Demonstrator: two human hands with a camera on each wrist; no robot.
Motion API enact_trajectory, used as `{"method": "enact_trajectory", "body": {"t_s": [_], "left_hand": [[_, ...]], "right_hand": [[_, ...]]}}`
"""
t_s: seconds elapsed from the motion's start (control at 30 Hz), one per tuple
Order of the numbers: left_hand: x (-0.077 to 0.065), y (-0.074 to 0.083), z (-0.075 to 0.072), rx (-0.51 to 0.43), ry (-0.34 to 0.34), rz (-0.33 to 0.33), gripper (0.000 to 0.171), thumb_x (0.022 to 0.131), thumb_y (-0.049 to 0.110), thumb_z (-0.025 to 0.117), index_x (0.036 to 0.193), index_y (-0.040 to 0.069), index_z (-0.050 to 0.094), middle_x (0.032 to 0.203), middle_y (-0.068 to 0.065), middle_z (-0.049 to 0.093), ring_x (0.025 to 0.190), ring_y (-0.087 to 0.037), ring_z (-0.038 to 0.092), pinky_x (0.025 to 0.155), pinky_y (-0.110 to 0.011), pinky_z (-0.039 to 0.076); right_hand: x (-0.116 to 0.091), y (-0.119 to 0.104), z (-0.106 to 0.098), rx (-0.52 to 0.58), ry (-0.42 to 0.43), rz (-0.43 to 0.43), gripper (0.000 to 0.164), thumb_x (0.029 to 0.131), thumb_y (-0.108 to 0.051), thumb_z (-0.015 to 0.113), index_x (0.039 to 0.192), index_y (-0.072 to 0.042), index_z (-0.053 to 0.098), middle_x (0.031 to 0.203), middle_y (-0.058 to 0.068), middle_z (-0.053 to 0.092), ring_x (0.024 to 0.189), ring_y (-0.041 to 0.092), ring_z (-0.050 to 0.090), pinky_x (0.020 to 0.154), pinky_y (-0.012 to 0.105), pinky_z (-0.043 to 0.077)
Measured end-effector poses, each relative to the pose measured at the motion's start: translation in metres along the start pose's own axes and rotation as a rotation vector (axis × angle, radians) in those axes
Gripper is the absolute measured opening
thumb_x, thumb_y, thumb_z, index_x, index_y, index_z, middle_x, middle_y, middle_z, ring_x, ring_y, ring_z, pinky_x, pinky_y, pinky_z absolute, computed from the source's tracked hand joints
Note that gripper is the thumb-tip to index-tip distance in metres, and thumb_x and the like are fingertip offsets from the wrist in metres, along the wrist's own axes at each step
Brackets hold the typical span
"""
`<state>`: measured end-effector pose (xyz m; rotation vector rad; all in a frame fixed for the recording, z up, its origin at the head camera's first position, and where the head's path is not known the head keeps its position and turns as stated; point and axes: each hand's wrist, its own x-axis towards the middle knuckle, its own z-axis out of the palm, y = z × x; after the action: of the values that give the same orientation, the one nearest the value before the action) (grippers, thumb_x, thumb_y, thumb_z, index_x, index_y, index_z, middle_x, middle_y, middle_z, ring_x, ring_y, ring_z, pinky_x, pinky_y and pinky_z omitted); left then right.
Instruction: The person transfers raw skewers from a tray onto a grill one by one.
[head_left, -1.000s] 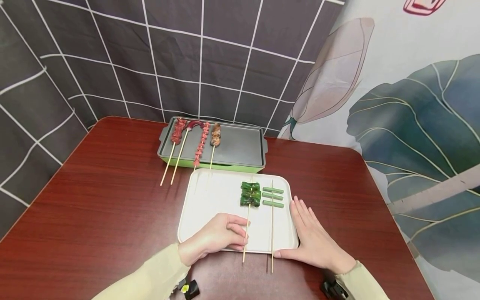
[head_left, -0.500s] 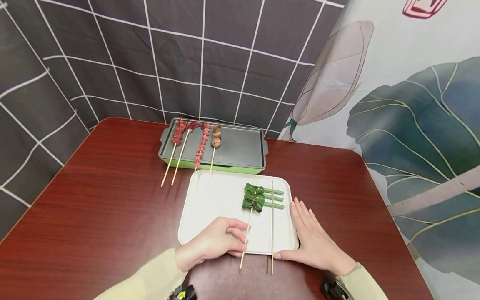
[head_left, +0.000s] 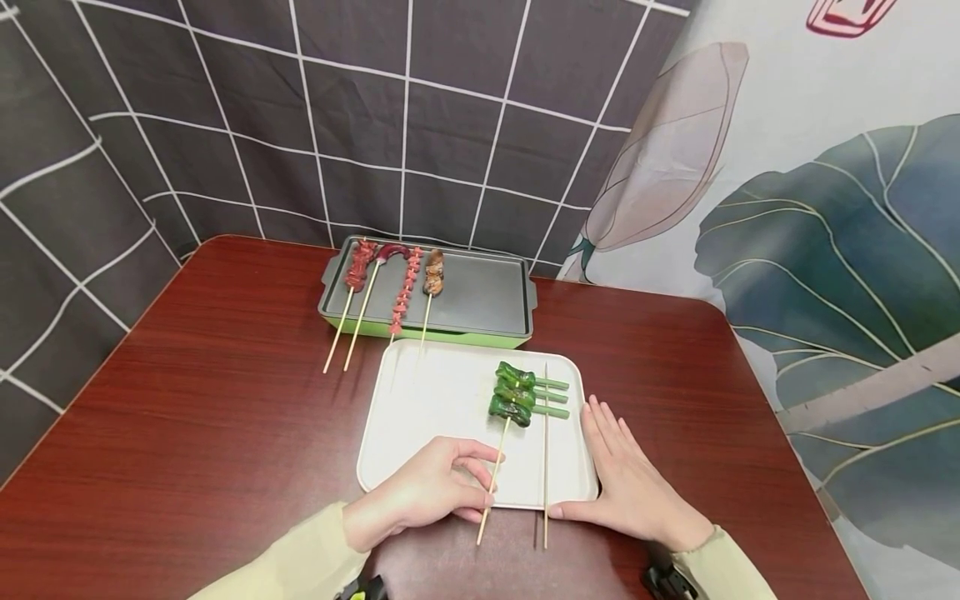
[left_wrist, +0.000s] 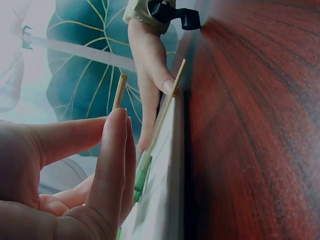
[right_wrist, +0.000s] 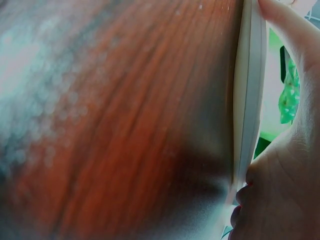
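Observation:
My left hand (head_left: 438, 483) pinches the stick of a skewer threaded with dark green, charred peppers (head_left: 513, 395). In the left wrist view the blunt end of this stick (left_wrist: 120, 90) pokes out above thumb and fingertips. The peppers are over the white tray (head_left: 420, 408), close to a second skewer of short green stalks (head_left: 552, 398) lying at the tray's right side, its stick passing over the front rim. With straight fingers along the tray's right edge and thumb at the front rim, my right hand (head_left: 633, 483) rests around the corner. Most of its fingers are hidden in the right wrist view.
Behind the tray stands a green grill with a grey plate (head_left: 480, 292). Across its left part lie a meat skewer (head_left: 357, 267), a dark red curled one (head_left: 392, 250), a thin red one (head_left: 406, 287) and a browned one (head_left: 433, 273). The red-brown table (head_left: 225, 375) meets cloth-covered walls.
My left hand has drawn the pepper skewer slightly towards me and tilted it, its peppers shifting right towards the green stalks. The right hand stays in place.

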<state>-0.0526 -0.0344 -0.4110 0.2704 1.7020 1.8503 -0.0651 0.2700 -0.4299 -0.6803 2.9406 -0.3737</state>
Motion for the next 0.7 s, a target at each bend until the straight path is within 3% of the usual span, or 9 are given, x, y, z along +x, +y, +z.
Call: {"method": "enact_trajectory", "body": {"t_s": [0.4, 0.7], "left_hand": [[-0.005, 0.018, -0.003, 0.099, -0.008, 0.073, 0.049, 0.083, -0.007, 0.072, 0.131, -0.008, 0.06, 0.093, -0.012, 0.065, 0.066, -0.018, 0.07, 0.064, -0.031, 0.063], [0.002, 0.028, -0.012, 0.141, 0.009, 0.112, 0.05, 0.083, -0.007, 0.072, 0.132, -0.01, 0.059, 0.093, -0.011, 0.065, 0.07, -0.019, 0.071, 0.067, -0.033, 0.064]], "right_hand": [[0.0, 0.0, 0.0, -0.001, 0.003, 0.001, 0.137, 0.072, -0.086, 0.065, 0.159, 0.006, 0.014, 0.166, 0.024, 0.012, 0.152, 0.038, 0.012, 0.121, 0.059, 0.019], [0.0, -0.001, -0.001, 0.003, 0.005, -0.001, 0.137, 0.072, -0.086, 0.065, 0.159, 0.007, 0.015, 0.165, 0.025, 0.013, 0.152, 0.038, 0.013, 0.12, 0.059, 0.019]]}}
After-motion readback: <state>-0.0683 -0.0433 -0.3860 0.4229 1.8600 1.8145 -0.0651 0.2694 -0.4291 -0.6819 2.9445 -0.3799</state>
